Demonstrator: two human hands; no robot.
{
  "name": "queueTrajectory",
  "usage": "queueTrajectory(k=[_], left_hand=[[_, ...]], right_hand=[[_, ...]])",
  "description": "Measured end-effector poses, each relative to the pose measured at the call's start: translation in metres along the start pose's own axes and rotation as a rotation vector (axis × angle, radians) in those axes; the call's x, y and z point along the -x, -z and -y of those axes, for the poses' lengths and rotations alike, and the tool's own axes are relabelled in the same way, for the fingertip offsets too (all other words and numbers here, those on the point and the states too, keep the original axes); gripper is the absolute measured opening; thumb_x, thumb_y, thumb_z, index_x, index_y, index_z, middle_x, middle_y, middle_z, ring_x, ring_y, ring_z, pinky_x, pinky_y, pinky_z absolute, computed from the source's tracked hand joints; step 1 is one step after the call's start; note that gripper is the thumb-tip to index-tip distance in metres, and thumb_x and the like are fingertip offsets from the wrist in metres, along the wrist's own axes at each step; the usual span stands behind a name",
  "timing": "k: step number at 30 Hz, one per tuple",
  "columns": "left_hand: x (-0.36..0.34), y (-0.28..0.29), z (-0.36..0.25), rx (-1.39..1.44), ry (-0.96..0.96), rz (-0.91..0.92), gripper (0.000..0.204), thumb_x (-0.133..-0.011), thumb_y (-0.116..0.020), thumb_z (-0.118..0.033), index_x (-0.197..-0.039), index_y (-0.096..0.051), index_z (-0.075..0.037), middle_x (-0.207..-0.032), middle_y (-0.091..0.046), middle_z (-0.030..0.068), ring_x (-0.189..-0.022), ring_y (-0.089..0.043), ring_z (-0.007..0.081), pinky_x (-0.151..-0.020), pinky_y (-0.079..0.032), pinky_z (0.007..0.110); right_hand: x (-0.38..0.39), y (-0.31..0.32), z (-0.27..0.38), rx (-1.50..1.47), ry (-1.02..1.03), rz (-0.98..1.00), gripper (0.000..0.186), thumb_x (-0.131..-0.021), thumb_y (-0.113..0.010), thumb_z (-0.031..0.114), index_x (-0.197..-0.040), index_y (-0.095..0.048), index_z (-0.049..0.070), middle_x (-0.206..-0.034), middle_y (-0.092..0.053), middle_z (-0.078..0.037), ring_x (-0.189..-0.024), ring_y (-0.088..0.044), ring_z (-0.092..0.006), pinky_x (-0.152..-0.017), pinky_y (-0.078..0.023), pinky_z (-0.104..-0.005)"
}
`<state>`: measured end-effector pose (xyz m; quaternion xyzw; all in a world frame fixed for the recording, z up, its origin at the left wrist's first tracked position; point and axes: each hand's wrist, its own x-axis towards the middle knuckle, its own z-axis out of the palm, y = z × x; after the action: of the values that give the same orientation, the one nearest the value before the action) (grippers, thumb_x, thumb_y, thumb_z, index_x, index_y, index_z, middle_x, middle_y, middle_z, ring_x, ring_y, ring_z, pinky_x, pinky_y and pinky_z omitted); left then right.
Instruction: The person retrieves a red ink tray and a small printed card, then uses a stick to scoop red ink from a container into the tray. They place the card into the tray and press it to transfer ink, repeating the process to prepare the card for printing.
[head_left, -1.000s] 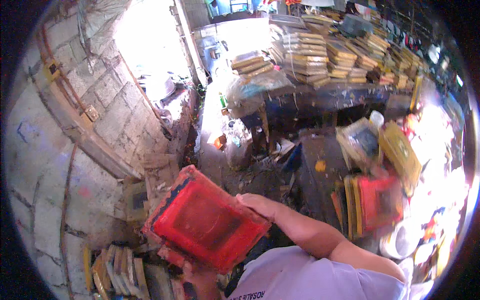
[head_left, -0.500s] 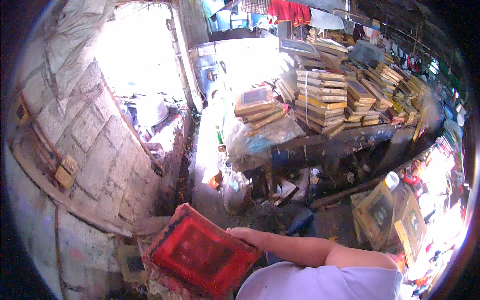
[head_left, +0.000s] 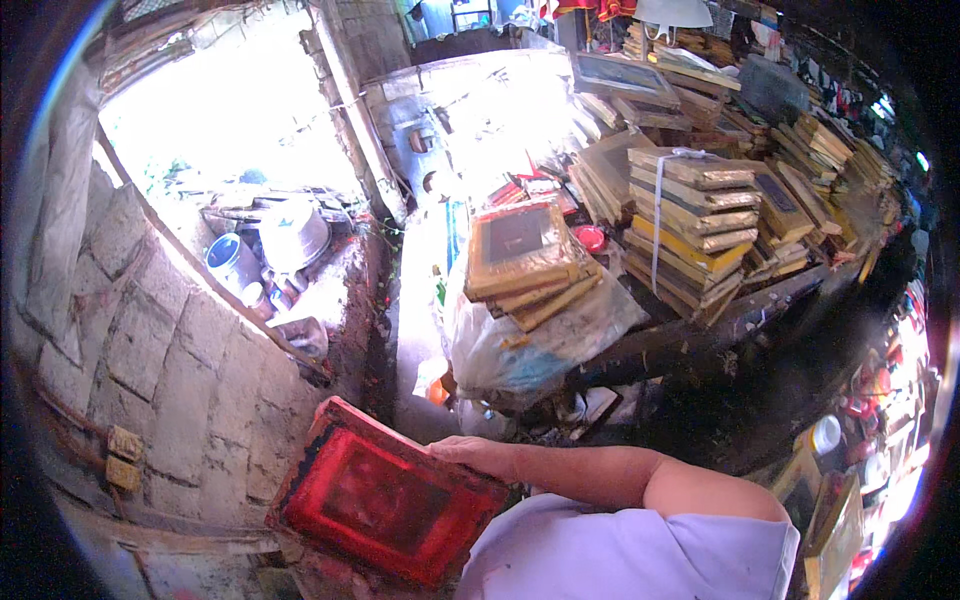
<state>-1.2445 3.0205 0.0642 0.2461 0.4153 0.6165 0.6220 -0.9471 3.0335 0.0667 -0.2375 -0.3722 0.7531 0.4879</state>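
My right hand [head_left: 458,449] grips the upper right edge of a red-stained screen-printing frame [head_left: 385,495], its fingers partly hidden behind the rim. The frame is tilted, with a darker rectangle in the middle of its red face and dark smears along its left side. My bare right arm [head_left: 590,468] stretches across from the right, out of a lavender sleeve. My left hand does not show. Beyond the frame, a few wooden screen frames [head_left: 520,245] lie piled on a plastic-covered bench end [head_left: 530,340].
A tied stack of wooden frames [head_left: 690,215] stands on the long bench, with more piles behind. At the left runs a block wall [head_left: 180,350], with a blue bucket [head_left: 232,262] and a large metal pot [head_left: 295,235] past it. More frames [head_left: 835,540] lean at the lower right.
The view has swung, so the bench and stacks sit nearer and further right. The red frame stays in my right hand, slightly up and left in the picture.
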Motion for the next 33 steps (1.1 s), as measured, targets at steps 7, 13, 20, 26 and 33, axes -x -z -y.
queueTrajectory(k=[7, 13, 20, 26, 33], left_hand=[[-0.043, -0.041, 0.012, -0.044, -0.062, -0.097, 0.088, -0.101, -0.064, -0.056, -0.17, -0.041, -0.006, -0.17, -0.047, 0.0168, -0.153, -0.048, 0.0398, -0.127, -0.039, 0.061], [-0.097, -0.058, 0.017, -0.057, -0.079, -0.154, 0.088, -0.102, -0.064, -0.057, -0.17, -0.042, -0.005, -0.17, -0.047, 0.0171, -0.153, -0.048, 0.0397, -0.128, -0.039, 0.061], [-0.205, -0.065, 0.013, -0.084, -0.087, -0.186, 0.088, -0.103, -0.063, -0.058, -0.169, -0.042, -0.004, -0.171, -0.046, 0.0175, -0.153, -0.048, 0.0395, -0.128, -0.038, 0.061], [-0.34, -0.059, -0.009, -0.174, -0.037, -0.199, 0.088, -0.103, -0.063, -0.058, -0.169, -0.042, -0.003, -0.171, -0.046, 0.0178, -0.153, -0.048, 0.0394, -0.128, -0.038, 0.061], [-0.475, -0.07, -0.037, -0.23, 0.055, -0.14, 0.088, -0.104, -0.062, -0.059, -0.169, -0.043, -0.002, -0.171, -0.045, 0.0181, -0.153, -0.047, 0.0393, -0.129, -0.038, 0.061]], right_hand=[[-0.044, 0.023, 0.057, 0.097, 0.208, -0.04, 0.067, -0.116, -0.055, 0.056, -0.159, -0.06, 0.005, -0.144, -0.072, -0.006, -0.127, -0.068, -0.0137, -0.112, -0.053, -0.0351], [-0.083, 0.064, 0.074, 0.122, -0.069, -0.021, 0.057, -0.117, -0.056, 0.055, -0.143, -0.071, 0.007, -0.127, -0.075, 0.0, -0.115, -0.068, -0.0073, -0.098, -0.056, -0.0292], [-0.178, 0.101, 0.077, 0.175, 0.117, -0.296, 0.044, -0.117, -0.063, 0.041, -0.137, -0.073, 0.003, -0.119, -0.076, -0.001, -0.108, -0.068, -0.0108, -0.1, -0.056, -0.0328], [-0.267, 0.14, 0.075, 0.387, 0.123, -0.549, 0.039, -0.12, -0.059, 0.03, -0.141, -0.071, -0.001, -0.123, -0.076, -0.009, -0.115, -0.067, -0.0139, -0.104, -0.055, -0.0334], [-0.335, 0.199, 0.084, 0.476, 0.052, -0.64, 0.055, -0.123, -0.046, 0.043, -0.134, -0.075, -0.002, -0.116, -0.079, -0.013, -0.104, -0.071, -0.0195, -0.097, -0.059, -0.0365]])
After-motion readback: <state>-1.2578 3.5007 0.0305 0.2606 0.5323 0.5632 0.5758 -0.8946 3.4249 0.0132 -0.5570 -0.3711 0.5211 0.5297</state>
